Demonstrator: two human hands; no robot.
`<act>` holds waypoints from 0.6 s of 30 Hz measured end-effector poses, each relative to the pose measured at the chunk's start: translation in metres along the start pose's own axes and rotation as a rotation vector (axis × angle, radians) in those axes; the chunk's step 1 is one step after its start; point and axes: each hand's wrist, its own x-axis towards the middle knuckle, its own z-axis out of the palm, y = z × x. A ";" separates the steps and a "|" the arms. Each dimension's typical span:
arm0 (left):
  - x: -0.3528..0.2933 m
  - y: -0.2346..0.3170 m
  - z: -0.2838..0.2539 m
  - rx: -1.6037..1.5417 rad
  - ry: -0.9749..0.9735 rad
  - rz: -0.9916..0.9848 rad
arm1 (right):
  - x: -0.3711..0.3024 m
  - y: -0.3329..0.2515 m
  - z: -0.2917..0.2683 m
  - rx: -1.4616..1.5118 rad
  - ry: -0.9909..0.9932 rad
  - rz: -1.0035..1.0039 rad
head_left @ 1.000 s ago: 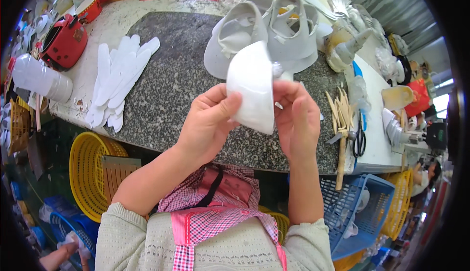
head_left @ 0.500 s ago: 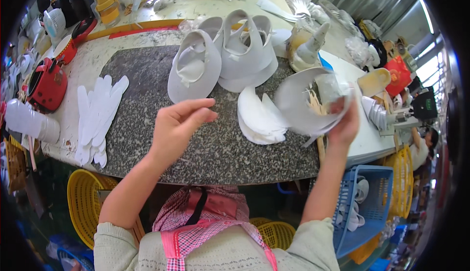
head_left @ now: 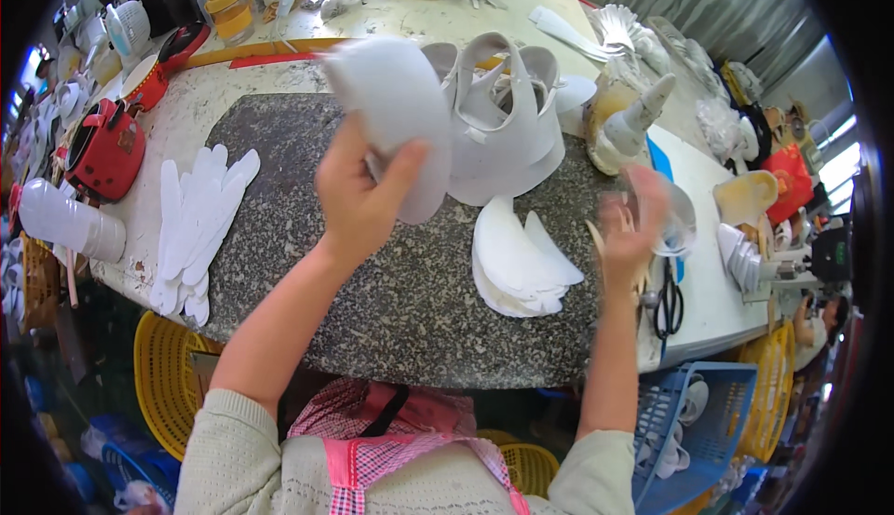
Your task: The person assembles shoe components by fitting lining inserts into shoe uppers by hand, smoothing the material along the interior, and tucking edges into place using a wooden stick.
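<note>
My left hand [head_left: 358, 184] is closed on a white shoe upper [head_left: 405, 124], its thumb on the near side; the piece is smeared by motion. Behind it and to the right, more white shoe uppers [head_left: 498, 156] stand bunched on the speckled stone slab [head_left: 410, 329]. A stack of white curved stiffener pieces [head_left: 517, 264] lies nearer to me. At the slab's right edge hovers my right hand [head_left: 633, 222], bent and blurred. A clear plastic container [head_left: 678, 222] shows just behind its fingers; whether they hold anything is hidden by the blur.
Long white strips [head_left: 196, 226] lie fanned at the left, near a clear jar [head_left: 70, 226] and a red pot [head_left: 104, 152]. Black-handled scissors [head_left: 668, 305] rest at the right, below a glue-stained horn-shaped form [head_left: 633, 115]. Blue [head_left: 703, 431] and yellow [head_left: 163, 385] baskets stand below the table.
My left hand was empty and now grips a shoe upper, farther up over the slab. The upper in my right hand has left it. The view has shifted slightly.
</note>
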 end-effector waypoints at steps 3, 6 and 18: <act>-0.024 0.028 -0.014 -0.066 0.092 0.083 | -0.009 -0.046 0.082 -0.400 -0.464 -0.760; -0.029 0.051 -0.035 0.108 0.015 -0.148 | -0.008 -0.024 0.103 -0.360 -0.509 -0.478; -0.073 -0.001 -0.104 0.855 -0.877 0.198 | -0.040 0.011 0.012 -0.463 -0.517 0.274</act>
